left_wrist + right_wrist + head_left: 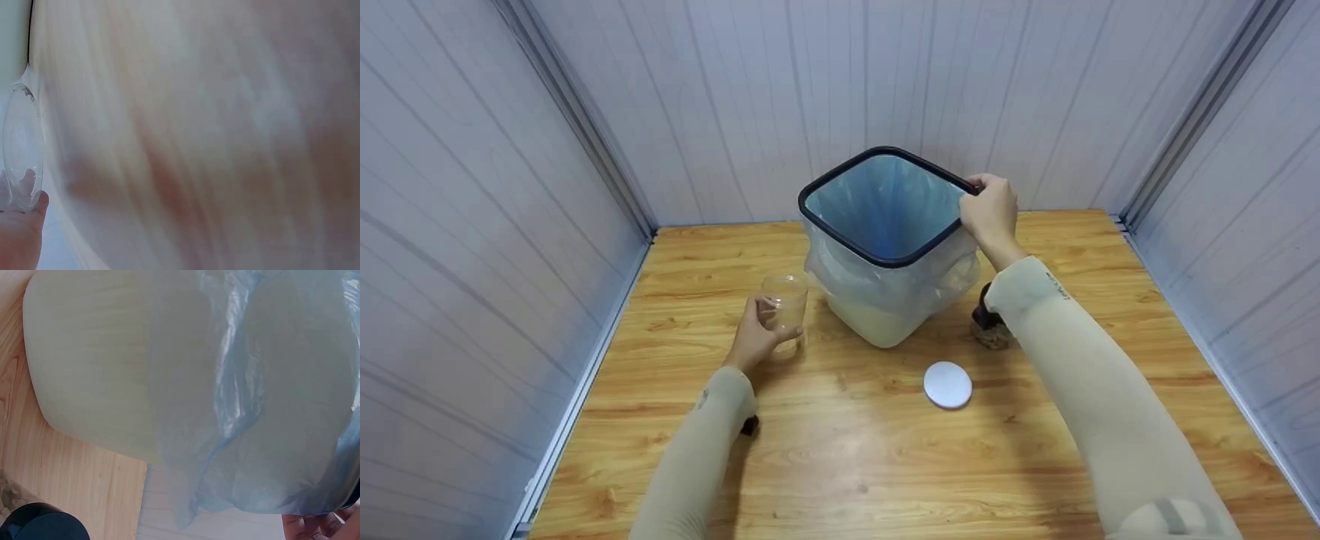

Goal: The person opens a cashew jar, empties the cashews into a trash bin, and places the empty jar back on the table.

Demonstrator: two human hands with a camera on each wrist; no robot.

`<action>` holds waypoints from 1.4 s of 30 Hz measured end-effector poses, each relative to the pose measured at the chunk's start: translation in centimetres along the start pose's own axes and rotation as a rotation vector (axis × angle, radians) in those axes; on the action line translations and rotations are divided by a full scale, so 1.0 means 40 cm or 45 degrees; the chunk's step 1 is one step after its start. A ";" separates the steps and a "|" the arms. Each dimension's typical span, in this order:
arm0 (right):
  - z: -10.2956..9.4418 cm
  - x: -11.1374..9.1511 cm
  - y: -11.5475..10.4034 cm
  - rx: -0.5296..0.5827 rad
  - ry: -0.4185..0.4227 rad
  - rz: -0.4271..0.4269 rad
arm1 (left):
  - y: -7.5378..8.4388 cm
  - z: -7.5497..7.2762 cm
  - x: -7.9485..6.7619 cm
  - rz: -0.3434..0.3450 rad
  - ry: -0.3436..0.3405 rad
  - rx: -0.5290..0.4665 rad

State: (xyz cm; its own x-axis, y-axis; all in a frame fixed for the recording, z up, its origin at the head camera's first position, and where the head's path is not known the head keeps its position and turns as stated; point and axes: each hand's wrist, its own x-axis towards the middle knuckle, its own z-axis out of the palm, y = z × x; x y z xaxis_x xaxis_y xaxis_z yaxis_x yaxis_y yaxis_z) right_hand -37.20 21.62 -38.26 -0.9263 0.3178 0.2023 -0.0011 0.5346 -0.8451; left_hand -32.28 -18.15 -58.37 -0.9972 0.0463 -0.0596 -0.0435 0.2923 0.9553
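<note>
A pale trash can point(877, 319) stands on the table, lined with a translucent bluish bag point(900, 202) under a black rim point(840, 232). My right hand point(992, 214) grips the right corner of that rim; in the right wrist view only some fingers point(315, 526) show at the lower right. To the left of the can, my left hand point(761, 330) holds a clear plastic cup point(786, 296) upright, thumb and fingers around its side. The left wrist view catches the cup point(22, 140) at its left edge, with part of the hand below.
A round white disc point(947, 385) lies in front of the can. Right of the can, partly behind my right sleeve, stands a small jar point(990, 334) with a black lid point(45, 523). Pale panel walls point(720, 97) enclose the wooden table point(840, 465) at back and sides.
</note>
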 end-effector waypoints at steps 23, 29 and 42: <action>0.001 -0.001 -0.002 -0.003 -0.008 0.031 | -0.017 -0.057 -0.016 -0.008 -0.046 0.079; -0.001 -0.001 -0.001 -0.010 -0.019 0.035 | -0.025 -0.065 -0.020 -0.023 -0.044 0.088; -0.004 0.007 0.005 -0.029 -0.020 0.032 | -0.032 -0.072 -0.021 -0.017 -0.041 0.152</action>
State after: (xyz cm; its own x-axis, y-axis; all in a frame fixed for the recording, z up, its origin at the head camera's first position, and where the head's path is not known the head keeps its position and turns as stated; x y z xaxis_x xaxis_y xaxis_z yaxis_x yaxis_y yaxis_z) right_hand -37.40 21.95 -38.31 -0.9318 0.3193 0.1728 0.0311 0.5444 -0.8382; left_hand -31.56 -21.31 -58.72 -0.9940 0.0714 -0.0828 -0.0470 0.4048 0.9132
